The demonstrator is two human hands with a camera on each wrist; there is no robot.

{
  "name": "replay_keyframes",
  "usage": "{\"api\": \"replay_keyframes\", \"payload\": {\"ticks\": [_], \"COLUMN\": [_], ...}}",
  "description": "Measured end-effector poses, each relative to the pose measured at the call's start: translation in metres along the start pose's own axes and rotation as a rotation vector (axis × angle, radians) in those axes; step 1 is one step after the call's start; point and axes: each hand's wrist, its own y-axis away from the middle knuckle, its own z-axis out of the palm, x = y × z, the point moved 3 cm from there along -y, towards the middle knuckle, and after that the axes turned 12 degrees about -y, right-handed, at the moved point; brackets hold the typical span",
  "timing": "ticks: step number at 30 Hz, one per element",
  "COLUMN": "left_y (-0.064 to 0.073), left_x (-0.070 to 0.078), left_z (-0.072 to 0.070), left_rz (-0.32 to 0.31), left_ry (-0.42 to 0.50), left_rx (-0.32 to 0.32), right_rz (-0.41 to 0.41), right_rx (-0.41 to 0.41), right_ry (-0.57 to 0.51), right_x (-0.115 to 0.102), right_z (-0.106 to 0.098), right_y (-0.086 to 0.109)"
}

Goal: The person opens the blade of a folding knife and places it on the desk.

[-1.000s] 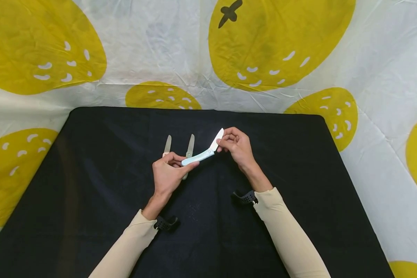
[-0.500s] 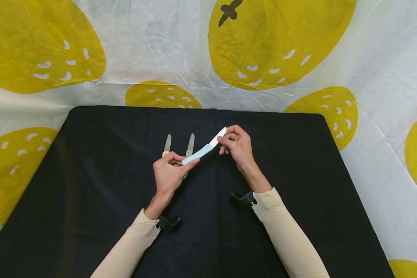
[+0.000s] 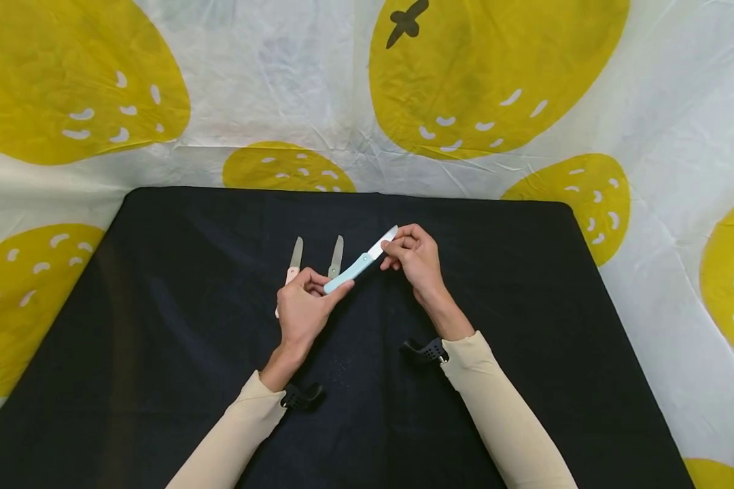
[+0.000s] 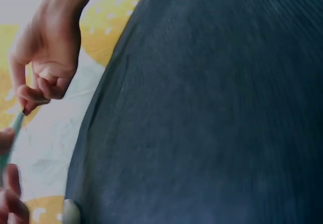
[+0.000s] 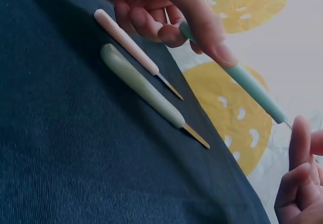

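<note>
A folding knife with a light blue handle (image 3: 348, 273) is held up over the black table, its blade swung out nearly in line with the handle. My left hand (image 3: 306, 309) pinches the handle's end between thumb and fingers. At the other end, my right hand (image 3: 417, 261) pinches the blade near its tip. Two more folding knives lie unfolded on the cloth by my left hand: one with a pink handle (image 5: 126, 42), one with a green handle (image 5: 144, 88). In the head view my left hand partly covers both.
Black cloth (image 3: 495, 285) covers the table. Behind and at the sides hangs a white sheet (image 3: 269, 75) with large yellow fruit prints. A dark strap (image 3: 425, 350) shows at each wrist under beige sleeves.
The blue knife's blade has swung from a clear angle to nearly straight with its handle. My left hand has shifted slightly right, uncovering more of the pink handle.
</note>
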Motion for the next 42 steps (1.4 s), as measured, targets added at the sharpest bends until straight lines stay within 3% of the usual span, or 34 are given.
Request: {"api": "replay_keyframes", "payload": {"ticks": [7,12,17,22,31,42], "left_y": [0.006,0.012,0.019,0.022,0.026,0.027], "left_x": [0.011,0.020,0.024,0.026,0.029,0.028], "left_z": [-0.003,0.003,0.006,0.008,0.011,0.018], "left_rz": [0.101,0.160,0.158,0.151,0.184,0.268], "left_ry": [-0.196,-0.277,-0.299,-0.279,-0.292,-0.377], "left_rx": [-0.068,-0.177,-0.293,-0.351,-0.354,-0.306], "right_rz": [0.011,-0.006,-0.032,-0.041,-0.029,-0.005], "right_rx": [-0.037,-0.064,-0.089,-0.118,-0.133,-0.129], "right_ry": [0.058,0.101,0.124,0.136,0.199,0.450], "right_x": [0.003,0.003,0.002,0.002,0.006,0.012], "right_z": [0.000,0.000,-0.004,-0.008,-0.014,-0.020], "right_y": [-0.002,-0.004,-0.008,-0.013,-0.019,-0.024]}}
